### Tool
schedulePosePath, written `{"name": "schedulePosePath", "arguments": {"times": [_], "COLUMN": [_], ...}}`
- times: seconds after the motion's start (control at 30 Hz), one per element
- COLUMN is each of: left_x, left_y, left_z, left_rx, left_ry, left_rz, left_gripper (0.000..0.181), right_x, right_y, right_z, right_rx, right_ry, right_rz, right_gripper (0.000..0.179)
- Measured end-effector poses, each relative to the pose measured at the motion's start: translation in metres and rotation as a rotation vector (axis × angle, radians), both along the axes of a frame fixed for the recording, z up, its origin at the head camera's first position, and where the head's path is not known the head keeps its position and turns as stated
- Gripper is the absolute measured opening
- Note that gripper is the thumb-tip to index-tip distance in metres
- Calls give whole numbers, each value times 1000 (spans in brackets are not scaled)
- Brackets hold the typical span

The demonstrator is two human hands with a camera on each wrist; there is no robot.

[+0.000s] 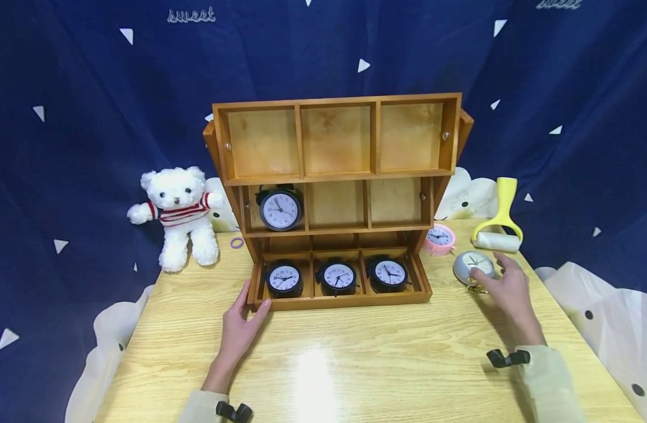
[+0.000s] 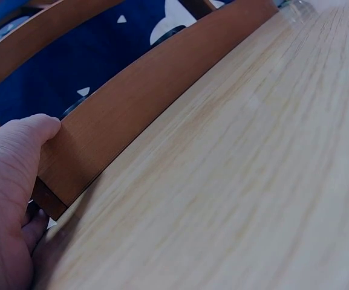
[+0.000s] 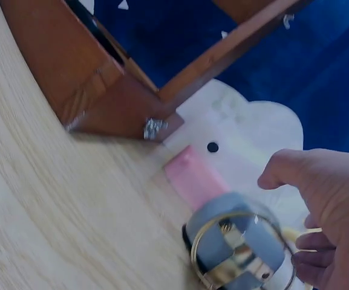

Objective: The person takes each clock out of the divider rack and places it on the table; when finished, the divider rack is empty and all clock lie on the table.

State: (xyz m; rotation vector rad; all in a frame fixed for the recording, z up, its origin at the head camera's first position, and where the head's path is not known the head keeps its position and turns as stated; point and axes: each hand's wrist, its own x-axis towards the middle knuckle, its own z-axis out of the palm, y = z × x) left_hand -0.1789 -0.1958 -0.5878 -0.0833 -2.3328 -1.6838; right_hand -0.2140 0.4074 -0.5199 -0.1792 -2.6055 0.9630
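So your grey clock [image 1: 474, 266] is on the right side of the head view, face up, gold bits toward the bottom of the frame. Your right hand [image 1: 510, 286] is right at it, thumb and fingers spread, not closed around it; can't tell if you're touching it. Your left hand [image 1: 239, 329] has the rack [image 1: 339, 302] by its lower-left corner, thumb on the front board, fingers round the side. Four black clocks [image 1: 280, 210] sit in there: three along the bottom, one mid-left. Pink clock [image 1: 438, 237] and roller [image 1: 505, 208] are above the grey one, bear [image 1: 185, 220] far left.
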Motion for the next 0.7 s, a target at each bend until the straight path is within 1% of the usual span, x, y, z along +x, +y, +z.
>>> {"name": "schedulePosePath", "arguments": {"times": [0.1,0.23,0.3,0.43,0.53,0.6,0.7], "left_x": [1,2,2,1,1,0,0], "left_y": [1,1,2,1,1,1,2], "left_z": [1,1,2,2,2,2,1], "left_rx": [11,19,24,33,30,30,27], "left_ry": [2,-1,-2,-5,-6,-3,2], "left_rz": [-1,-2,-4,-5,4,7,7], "left_gripper": [78,78,78,78,78,78,77], "right_x": [5,11,14,19,18,15,11], "right_y": [-7,-18,-28,-51,-68,-79,-96], "right_z": [7,15,21,36,45,52,62], "right_rx": [-27,-34,-49,-100,-148,-187,-212], "right_ry": [53,104,128,213,310,379,471], "right_rz": [-17,-30,-42,-56,-32,7,74], "right_gripper": [75,75,74,68,63,62,62]}}
